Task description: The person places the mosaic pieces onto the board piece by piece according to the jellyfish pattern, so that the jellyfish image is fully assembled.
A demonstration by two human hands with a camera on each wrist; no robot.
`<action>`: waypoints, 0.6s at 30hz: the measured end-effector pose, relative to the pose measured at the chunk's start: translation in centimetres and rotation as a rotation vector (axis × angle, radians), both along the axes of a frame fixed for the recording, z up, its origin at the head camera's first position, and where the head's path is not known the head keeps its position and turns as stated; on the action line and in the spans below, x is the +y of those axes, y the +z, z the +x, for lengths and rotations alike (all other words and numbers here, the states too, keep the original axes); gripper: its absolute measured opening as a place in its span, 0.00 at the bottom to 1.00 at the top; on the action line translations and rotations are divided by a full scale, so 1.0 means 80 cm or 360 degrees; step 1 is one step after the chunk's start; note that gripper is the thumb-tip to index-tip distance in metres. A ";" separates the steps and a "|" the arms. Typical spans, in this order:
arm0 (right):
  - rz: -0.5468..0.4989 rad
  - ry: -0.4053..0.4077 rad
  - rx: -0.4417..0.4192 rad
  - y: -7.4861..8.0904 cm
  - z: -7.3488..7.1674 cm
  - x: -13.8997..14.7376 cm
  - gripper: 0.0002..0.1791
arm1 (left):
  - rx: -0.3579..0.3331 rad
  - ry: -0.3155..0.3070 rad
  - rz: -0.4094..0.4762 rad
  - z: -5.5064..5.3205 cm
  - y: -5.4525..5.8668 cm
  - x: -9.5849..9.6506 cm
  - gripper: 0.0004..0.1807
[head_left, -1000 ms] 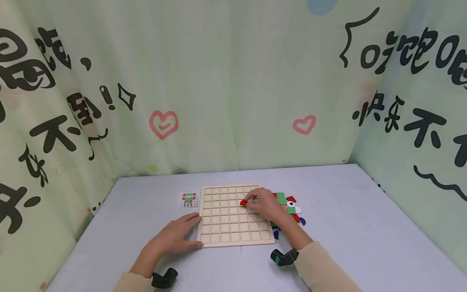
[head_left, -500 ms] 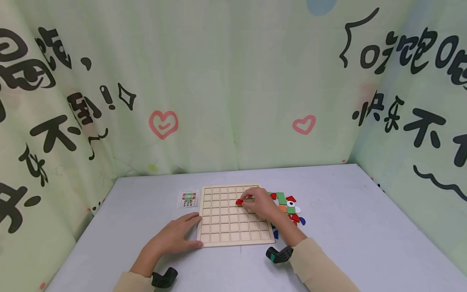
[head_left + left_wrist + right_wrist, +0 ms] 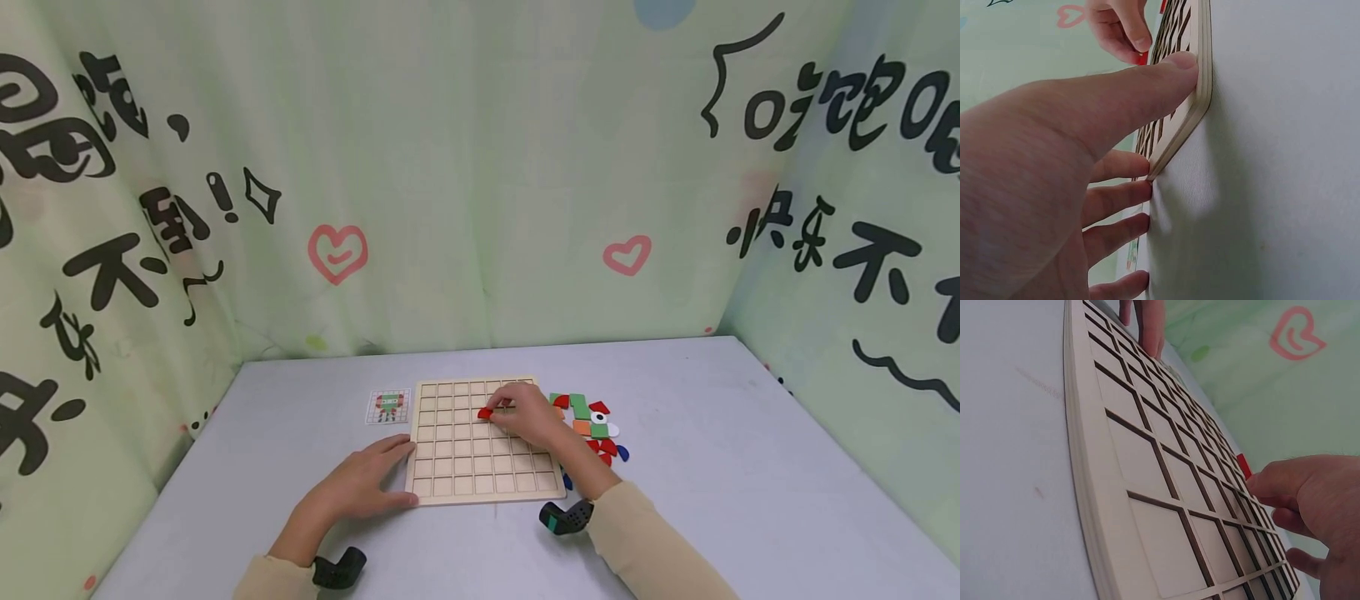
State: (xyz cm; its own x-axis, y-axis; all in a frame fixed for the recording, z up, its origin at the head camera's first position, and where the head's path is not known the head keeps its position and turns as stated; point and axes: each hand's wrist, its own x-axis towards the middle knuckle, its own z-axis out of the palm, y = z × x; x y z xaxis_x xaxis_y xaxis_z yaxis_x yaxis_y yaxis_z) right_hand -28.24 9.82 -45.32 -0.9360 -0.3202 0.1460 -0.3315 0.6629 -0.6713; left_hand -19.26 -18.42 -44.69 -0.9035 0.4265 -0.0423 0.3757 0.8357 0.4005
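A wooden grid board (image 3: 453, 467) with square cells lies on the table. My right hand (image 3: 528, 417) is over its upper part and pinches a red quarter-circle-like piece (image 3: 484, 413) between thumb and fingers. In the right wrist view, that red piece (image 3: 1244, 466) shows at the fingertips, close over the cells. My left hand (image 3: 360, 483) rests at the board's left edge, fingers spread and fairly straight. From the left wrist view, the thumb (image 3: 1172, 69) lies on the board's corner and the other fingertips touch its side.
A small printed card (image 3: 388, 407) with a green and red figure lies left of the board. Several loose pieces, among them a green piece (image 3: 579, 406), an orange piece (image 3: 581, 427) and a blue piece (image 3: 622, 452), lie right of it, partly behind the right arm. Curtains surround the table (image 3: 712, 467).
My right hand has moved left across the board with the red piece in its pinch, uncovering more of the loose pieces at the right. The left hand has stayed in place.
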 end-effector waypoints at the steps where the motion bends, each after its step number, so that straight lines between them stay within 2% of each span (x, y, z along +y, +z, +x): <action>1: -0.0009 0.0009 -0.0004 0.000 -0.001 -0.001 0.05 | 0.0002 0.0001 -0.0004 0.000 0.000 0.000 0.42; 18: 0.0011 0.0088 0.0027 -0.006 -0.012 -0.020 0.04 | 0.0004 0.0014 -0.0022 0.000 -0.002 -0.001 0.43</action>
